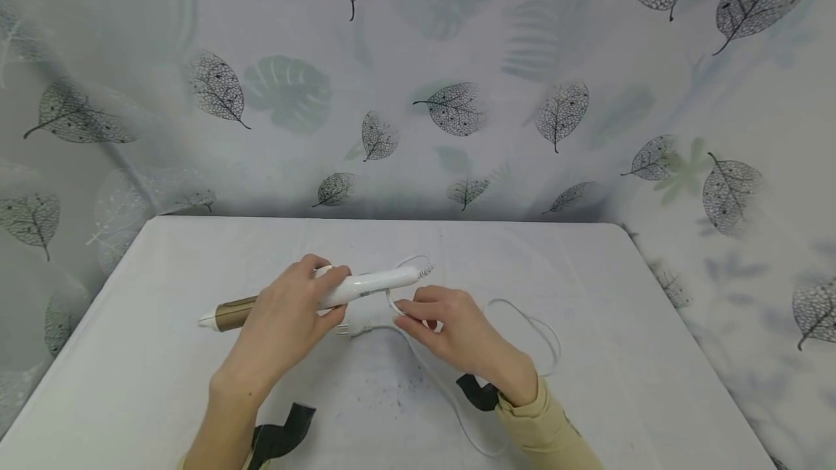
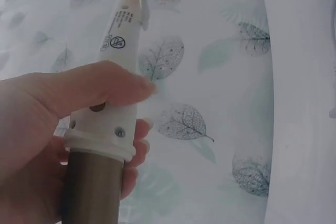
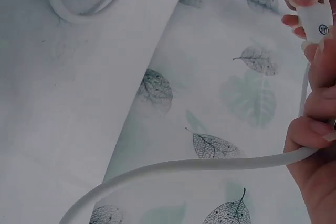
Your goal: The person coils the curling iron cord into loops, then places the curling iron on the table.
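Observation:
My left hand (image 1: 281,328) grips a curling iron (image 1: 379,283) around its white handle near the brown-gold barrel (image 1: 236,312), held over the table with its white tip to the left. In the left wrist view the thumb lies along the handle (image 2: 118,51) beside a dark round button, and fingers wrap behind it. My right hand (image 1: 460,328) pinches the white power cord (image 3: 210,164) close to the handle's far end, where a ribbed sleeve (image 1: 425,271) shows. The cord runs through its curled fingers. Below the handle, the two-pin plug (image 1: 355,328) lies between the hands.
The cord (image 1: 451,394) trails in loops over the white-covered table (image 1: 620,325), toward the front and to the right. Black pieces (image 1: 284,430) sit at both wrists. A leaf-patterned curtain (image 1: 405,78) stands behind and along both sides of the table.

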`<action>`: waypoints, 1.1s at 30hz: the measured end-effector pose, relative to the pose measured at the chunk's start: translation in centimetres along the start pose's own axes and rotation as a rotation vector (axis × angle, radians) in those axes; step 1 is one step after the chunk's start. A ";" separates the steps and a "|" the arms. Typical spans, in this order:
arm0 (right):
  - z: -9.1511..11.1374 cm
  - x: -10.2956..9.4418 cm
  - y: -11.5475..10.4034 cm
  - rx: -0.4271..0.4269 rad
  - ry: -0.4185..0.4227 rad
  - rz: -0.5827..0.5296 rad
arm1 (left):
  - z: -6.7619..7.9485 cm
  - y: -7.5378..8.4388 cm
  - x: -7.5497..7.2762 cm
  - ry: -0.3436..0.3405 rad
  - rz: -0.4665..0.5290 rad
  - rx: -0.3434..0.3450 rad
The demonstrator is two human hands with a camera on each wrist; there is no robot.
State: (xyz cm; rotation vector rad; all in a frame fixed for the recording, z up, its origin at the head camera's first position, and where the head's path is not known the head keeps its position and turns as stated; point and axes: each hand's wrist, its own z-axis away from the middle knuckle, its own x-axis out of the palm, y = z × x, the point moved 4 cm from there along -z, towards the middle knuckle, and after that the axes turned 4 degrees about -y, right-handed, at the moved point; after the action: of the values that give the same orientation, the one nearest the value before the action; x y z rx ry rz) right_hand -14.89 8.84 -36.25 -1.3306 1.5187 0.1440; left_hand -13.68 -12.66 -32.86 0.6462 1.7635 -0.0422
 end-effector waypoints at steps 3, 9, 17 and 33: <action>0.1 -0.1 -0.3 -0.051 0.008 0.016 | 0.0 -0.2 -0.1 0.005 -0.016 -0.020; 0.0 -0.9 -0.8 -0.205 0.146 0.004 | 0.0 -0.1 0.2 -0.030 -0.024 0.014; -0.1 -1.9 -0.7 -0.247 0.338 -0.084 | 0.3 -0.1 -0.1 -0.054 0.051 0.050; 0.3 -2.8 -0.2 -0.237 0.489 -0.048 | 0.1 0.4 0.0 -0.039 0.060 0.136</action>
State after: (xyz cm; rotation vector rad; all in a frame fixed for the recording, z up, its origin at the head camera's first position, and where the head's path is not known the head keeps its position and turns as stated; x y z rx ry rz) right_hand -15.06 10.77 -34.19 -1.6746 1.9188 -0.0393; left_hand -13.38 -12.34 -32.78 0.7916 1.7127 -0.1334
